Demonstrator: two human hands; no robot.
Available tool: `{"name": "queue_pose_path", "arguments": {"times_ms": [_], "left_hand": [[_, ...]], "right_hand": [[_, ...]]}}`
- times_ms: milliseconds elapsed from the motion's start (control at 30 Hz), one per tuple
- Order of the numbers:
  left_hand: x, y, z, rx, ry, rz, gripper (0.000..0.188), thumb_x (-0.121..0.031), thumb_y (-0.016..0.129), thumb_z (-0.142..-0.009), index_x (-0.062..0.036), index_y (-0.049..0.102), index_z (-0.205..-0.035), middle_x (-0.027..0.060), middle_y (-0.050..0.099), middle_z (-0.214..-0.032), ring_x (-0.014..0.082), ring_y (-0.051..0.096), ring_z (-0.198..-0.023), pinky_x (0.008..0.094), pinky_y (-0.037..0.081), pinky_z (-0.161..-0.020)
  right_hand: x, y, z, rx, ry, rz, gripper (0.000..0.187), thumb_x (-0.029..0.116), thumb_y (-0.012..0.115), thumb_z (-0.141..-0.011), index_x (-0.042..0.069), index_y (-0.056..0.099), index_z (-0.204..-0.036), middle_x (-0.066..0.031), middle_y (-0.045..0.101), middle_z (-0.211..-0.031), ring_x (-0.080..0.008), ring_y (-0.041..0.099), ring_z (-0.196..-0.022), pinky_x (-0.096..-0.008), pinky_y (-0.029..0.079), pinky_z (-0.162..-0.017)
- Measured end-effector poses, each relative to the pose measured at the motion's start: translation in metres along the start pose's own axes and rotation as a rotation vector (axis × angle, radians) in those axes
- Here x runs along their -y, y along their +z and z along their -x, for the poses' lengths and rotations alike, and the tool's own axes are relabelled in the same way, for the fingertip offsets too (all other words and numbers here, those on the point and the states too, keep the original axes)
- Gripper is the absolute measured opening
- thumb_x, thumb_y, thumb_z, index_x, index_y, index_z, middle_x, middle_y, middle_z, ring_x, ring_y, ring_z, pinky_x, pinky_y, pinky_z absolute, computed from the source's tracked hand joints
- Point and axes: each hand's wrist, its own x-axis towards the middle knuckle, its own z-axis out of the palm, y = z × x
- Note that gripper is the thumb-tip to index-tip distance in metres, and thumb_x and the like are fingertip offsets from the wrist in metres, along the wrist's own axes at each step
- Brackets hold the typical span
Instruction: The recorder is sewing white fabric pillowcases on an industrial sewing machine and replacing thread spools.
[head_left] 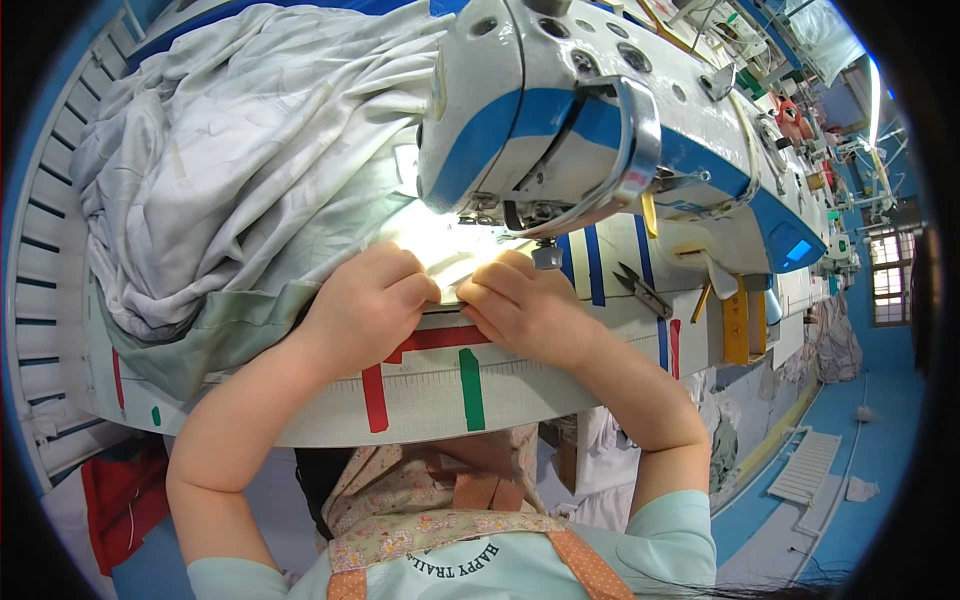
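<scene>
My left hand point(365, 305) is closed, its fingers pinching the edge of a pale grey-green and white cloth point(230, 170). Close beside it, my right hand point(525, 308) is also closed, thumb and fingers pressed together on the same cloth edge. Both hands rest just in front of the needle area of a white and blue sewing machine point(475, 150). Its lamp lights the fabric there so brightly that detail is washed out. The cloth's bulk lies in loose folds to the left of the machine. Exactly where the needle meets the fabric is hidden.
Thread snips point(642, 291) lie on the table right of my right hand. Red tape point(375, 398), green tape point(471, 390) and a printed scale mark the table's front edge point(530, 395). A yellow piece point(737, 325) stands farther right. A white slatted rack point(45, 230) borders the left side.
</scene>
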Motion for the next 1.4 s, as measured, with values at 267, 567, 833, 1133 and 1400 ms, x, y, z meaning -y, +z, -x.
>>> {"name": "queue_pose_path", "arguments": {"times_ms": [267,567,833,1133,1400], "left_hand": [[0.001,-0.005,0.0,0.034,-0.007,0.019,0.012,-0.002,0.064,-0.068,-0.0084,0.061,-0.077,0.0042,0.053,-0.076,0.0249,0.055,-0.076,0.0364,0.048,-0.068],[0.011,-0.016,-0.004,0.048,0.019,-0.054,0.009,-0.008,0.069,-0.07,-0.0106,0.063,-0.077,0.0025,0.052,-0.076,0.0222,0.055,-0.076,0.0348,0.047,-0.067],[0.01,-0.021,-0.007,0.002,0.045,-0.243,0.008,-0.009,0.067,-0.07,-0.0105,0.063,-0.077,0.0021,0.05,-0.072,0.0208,0.054,-0.07,0.0341,0.045,-0.062],[-0.007,-0.018,0.008,0.074,-0.031,-0.441,0.02,-0.01,0.067,-0.067,-0.0149,0.065,-0.086,-0.0011,0.049,-0.07,0.019,0.051,-0.066,0.0338,0.041,-0.058],[-0.016,-0.036,0.008,0.098,-0.059,-0.539,0.027,-0.007,0.06,-0.069,-0.0101,0.065,-0.095,0.0023,0.051,-0.076,0.022,0.052,-0.075,0.035,0.041,-0.075]], "right_hand": [[0.003,0.005,-0.003,-0.029,0.005,0.062,0.023,0.008,0.065,-0.064,0.01,0.062,-0.087,0.0004,0.053,-0.081,-0.0171,0.056,-0.073,-0.0291,0.049,-0.052],[0.006,0.003,0.001,0.013,0.021,0.065,0.021,0.008,0.067,-0.065,0.011,0.062,-0.085,0.0,0.05,-0.077,-0.017,0.056,-0.071,-0.0298,0.047,-0.051],[0.007,0.002,0.001,-0.015,0.045,0.063,0.021,0.008,0.069,-0.064,0.012,0.063,-0.084,0.0007,0.049,-0.074,-0.0162,0.056,-0.068,-0.0297,0.045,-0.05],[0.005,0.001,0.0,-0.052,-0.007,0.024,0.02,0.007,0.066,-0.066,0.008,0.063,-0.085,-0.0009,0.054,-0.08,-0.0166,0.057,-0.068,-0.0306,0.047,-0.049],[0.007,0.0,0.006,0.055,0.067,0.001,0.023,0.013,0.058,-0.072,0.006,0.059,-0.094,-0.0058,0.057,-0.109,-0.0191,0.059,-0.088,-0.0309,0.052,-0.067]]}}
